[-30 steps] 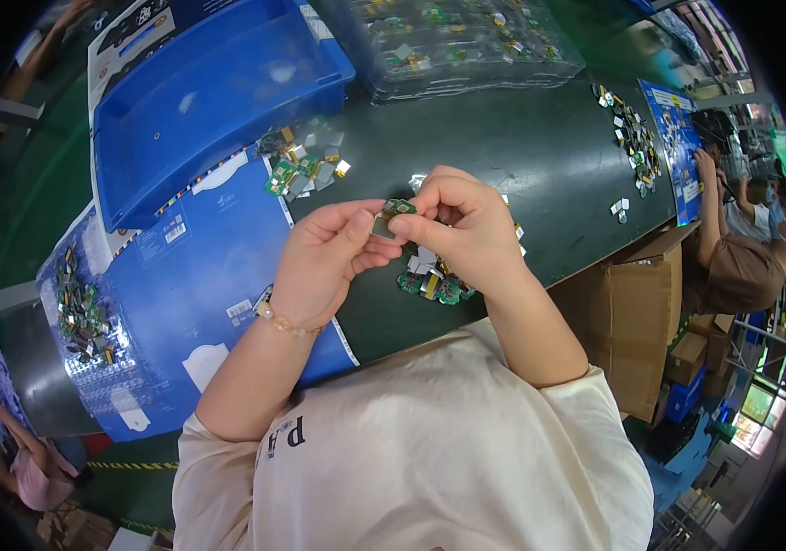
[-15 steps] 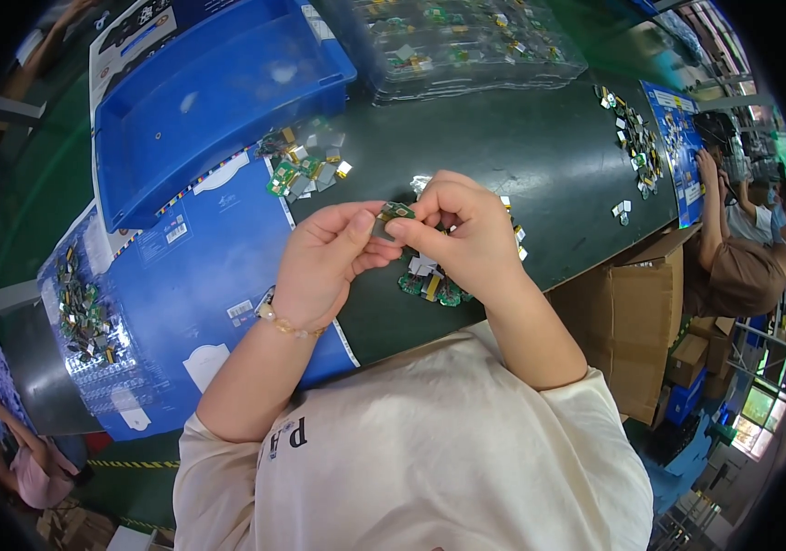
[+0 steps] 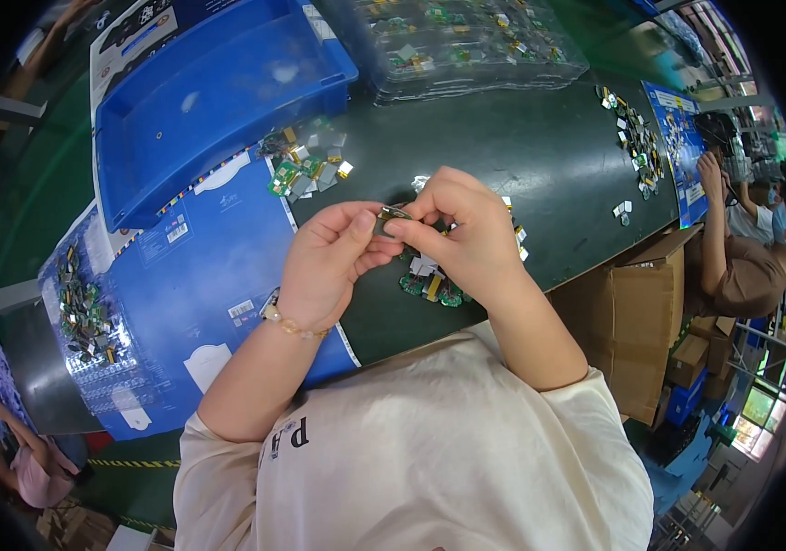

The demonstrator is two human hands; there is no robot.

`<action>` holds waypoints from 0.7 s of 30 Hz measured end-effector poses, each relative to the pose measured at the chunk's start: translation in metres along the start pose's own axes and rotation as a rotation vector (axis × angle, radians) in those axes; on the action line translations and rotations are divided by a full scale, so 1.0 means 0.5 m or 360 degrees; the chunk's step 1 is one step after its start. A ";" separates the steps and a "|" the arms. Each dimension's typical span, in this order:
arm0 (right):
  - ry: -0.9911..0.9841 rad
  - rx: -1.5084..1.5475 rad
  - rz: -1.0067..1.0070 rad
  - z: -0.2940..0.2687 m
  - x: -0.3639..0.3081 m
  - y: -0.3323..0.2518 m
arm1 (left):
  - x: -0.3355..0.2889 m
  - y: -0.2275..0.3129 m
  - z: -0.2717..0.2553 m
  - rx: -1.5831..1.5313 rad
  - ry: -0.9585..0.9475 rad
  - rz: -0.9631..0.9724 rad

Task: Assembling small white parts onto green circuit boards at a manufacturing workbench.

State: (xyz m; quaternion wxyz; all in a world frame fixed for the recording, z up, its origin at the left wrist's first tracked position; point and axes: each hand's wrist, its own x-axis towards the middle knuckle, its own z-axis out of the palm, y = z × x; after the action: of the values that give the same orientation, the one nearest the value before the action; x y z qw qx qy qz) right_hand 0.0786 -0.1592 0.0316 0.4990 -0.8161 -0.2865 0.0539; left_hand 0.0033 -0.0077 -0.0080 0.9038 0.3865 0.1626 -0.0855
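Note:
Between my two hands is a small circuit board (image 3: 393, 213), turned nearly edge-on. My left hand (image 3: 333, 253) pinches its left side between thumb and fingers. The thumb and forefinger of my right hand (image 3: 462, 225) close on its other side. Under and beside my right hand lies a pile of green circuit boards (image 3: 434, 283) with silver and yellow parts, partly hidden by the hand. Farther left, another heap of boards (image 3: 305, 174) with grey and yellow pieces rests at the edge of the blue printed sheet.
A blue plastic bin (image 3: 218, 110) stands at the far left. Stacked clear trays (image 3: 475, 55) of boards sit at the back. Boards on bubble wrap (image 3: 85, 308) lie left, and more boards (image 3: 632, 138) lie far right. A cardboard box (image 3: 613, 331) is beside the table; co-workers sit both sides.
The small board has tilted in my fingers, from showing its green face to nearly edge-on. Both hands have otherwise stayed in about the same place.

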 end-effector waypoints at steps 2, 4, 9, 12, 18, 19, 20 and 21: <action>-0.0028 -0.0087 -0.0060 -0.001 0.001 0.003 | 0.000 -0.005 -0.004 0.0018 0.0024 0.0025; -0.0020 -0.0080 -0.0013 0.000 0.001 0.000 | -0.001 -0.001 0.001 0.0108 0.0052 0.0061; -0.0045 -0.0039 0.0146 -0.003 -0.001 0.001 | -0.008 0.000 0.017 0.0369 0.0034 0.0385; -0.0146 0.0375 0.0369 -0.002 -0.006 0.011 | -0.011 0.001 0.011 0.0457 -0.0030 0.0385; -0.0224 0.0926 0.0500 0.009 -0.003 0.017 | -0.006 0.004 0.003 0.0446 -0.0122 0.0325; -0.0185 0.0900 0.0500 0.011 -0.001 0.015 | -0.008 0.007 0.009 0.0293 -0.0028 0.0194; -0.0148 0.0876 0.0501 0.013 0.000 0.014 | -0.010 0.010 0.012 0.0140 0.0068 0.0064; -0.0147 0.0878 0.0500 0.011 -0.001 0.012 | -0.010 0.010 0.011 0.0143 0.0068 0.0064</action>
State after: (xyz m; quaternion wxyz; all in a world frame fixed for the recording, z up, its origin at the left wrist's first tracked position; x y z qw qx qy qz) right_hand 0.0789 -0.1573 0.0237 0.6735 -0.6810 -0.1539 0.2430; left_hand 0.0014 -0.0083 0.0007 0.8834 0.4316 0.1700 -0.0663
